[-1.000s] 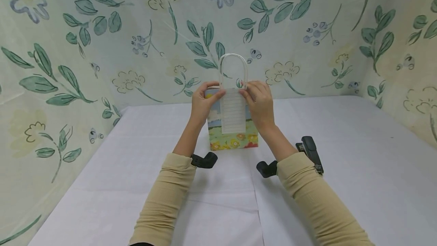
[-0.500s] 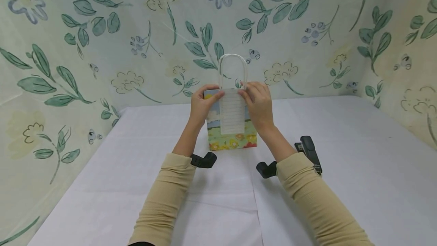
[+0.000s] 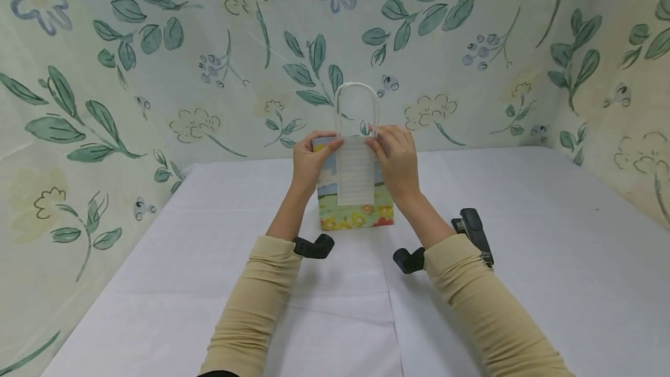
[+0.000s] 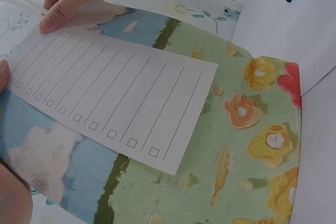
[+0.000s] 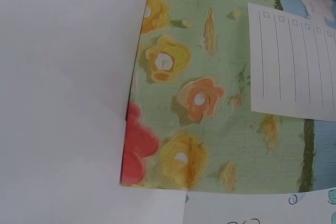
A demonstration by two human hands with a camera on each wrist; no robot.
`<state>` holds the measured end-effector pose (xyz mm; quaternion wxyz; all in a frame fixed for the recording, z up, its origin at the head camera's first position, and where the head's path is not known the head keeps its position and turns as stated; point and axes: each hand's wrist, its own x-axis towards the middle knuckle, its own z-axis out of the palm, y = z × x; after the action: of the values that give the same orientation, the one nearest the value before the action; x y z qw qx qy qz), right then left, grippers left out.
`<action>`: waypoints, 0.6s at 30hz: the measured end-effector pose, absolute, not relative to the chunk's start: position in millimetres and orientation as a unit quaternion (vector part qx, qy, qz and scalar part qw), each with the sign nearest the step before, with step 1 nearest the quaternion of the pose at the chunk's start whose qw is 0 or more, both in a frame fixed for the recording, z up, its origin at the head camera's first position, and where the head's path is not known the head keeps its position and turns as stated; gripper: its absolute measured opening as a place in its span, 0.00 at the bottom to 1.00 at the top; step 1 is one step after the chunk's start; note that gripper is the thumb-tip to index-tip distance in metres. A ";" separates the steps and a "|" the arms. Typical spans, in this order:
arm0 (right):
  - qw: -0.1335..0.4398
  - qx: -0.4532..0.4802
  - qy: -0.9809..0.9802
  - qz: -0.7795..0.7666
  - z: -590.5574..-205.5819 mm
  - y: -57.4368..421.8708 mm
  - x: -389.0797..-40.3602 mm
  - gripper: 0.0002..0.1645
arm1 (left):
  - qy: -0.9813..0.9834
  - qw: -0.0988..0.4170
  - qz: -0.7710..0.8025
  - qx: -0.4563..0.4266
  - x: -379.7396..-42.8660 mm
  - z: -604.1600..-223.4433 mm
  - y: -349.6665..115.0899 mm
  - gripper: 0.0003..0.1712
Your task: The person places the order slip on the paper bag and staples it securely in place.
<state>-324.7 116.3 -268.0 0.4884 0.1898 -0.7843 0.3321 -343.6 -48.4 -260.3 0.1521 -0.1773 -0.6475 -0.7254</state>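
Observation:
A small paper gift bag (image 3: 356, 218) painted with flowers and sky stands upright near the back of the table. Its white handle (image 3: 357, 84) arches above the top edge. Against the bag's front lies a lined checklist sheet (image 4: 115, 93), with a row of small boxes along one side. My left hand (image 3: 307, 162) pinches the sheet's upper left corner and the bag's rim, thumb in front and fingers behind. On the opposite corner, my right hand (image 3: 400, 163) pinches sheet and rim likewise. The fingers behind the bag are mostly hidden.
A black stapler (image 3: 475, 237) lies on the white-covered table (image 3: 555, 260), beside my right forearm and partly behind the sleeve. Floral cloth (image 3: 209, 127) hangs along the back and sides. Each wrist carries a black camera mount (image 3: 315, 246).
Almost nothing differs. The head view has shifted very slightly, while both hands, the sheet and the bag keep their positions.

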 end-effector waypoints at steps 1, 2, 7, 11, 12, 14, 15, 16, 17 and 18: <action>0.488 0.190 -0.784 0.334 -268.1 116.0 -324.9 0.19 | -0.648 0.152 -0.724 -0.179 -343.2 -260.2 -48.5 0.12; 0.488 0.190 -0.784 0.334 -267.9 115.7 -324.7 0.19 | -0.649 0.150 -0.723 -0.181 -342.7 -260.2 -48.6 0.12; 0.491 0.186 -0.784 0.332 -267.2 115.2 -325.3 0.19 | -0.659 0.147 -0.712 -0.191 -344.2 -261.4 -50.2 0.14; 0.489 0.186 -0.785 0.331 -266.8 114.9 -325.4 0.19 | -0.661 0.147 -0.710 -0.192 -345.5 -262.7 -51.4 0.14; 0.488 0.186 -0.786 0.331 -266.7 114.8 -325.2 0.19 | -0.661 0.146 -0.710 -0.192 -345.3 -262.8 -51.6 0.14; 0.486 0.185 -0.787 0.331 -266.6 114.6 -324.6 0.19 | -0.662 0.143 -0.711 -0.190 -345.3 -262.8 -51.7 0.14; 0.486 0.184 -0.788 0.329 -266.5 114.6 -324.2 0.19 | -0.663 0.142 -0.711 -0.189 -345.2 -262.8 -51.7 0.14; 0.485 0.184 -0.789 0.328 -266.4 114.6 -323.8 0.19 | -0.663 0.140 -0.711 -0.188 -345.1 -262.7 -51.6 0.14; 0.485 0.183 -0.790 0.327 -266.2 114.5 -323.5 0.19 | -0.663 0.139 -0.712 -0.186 -345.2 -262.6 -51.5 0.14; 0.485 0.183 -0.790 0.327 -266.1 114.4 -323.3 0.19 | -0.663 0.138 -0.712 -0.184 -345.2 -262.5 -51.5 0.14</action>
<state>-323.3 114.4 -266.1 0.4849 0.1834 -0.7902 0.3268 -345.2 -51.5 -262.5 0.1383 -0.1844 -0.6633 -0.7119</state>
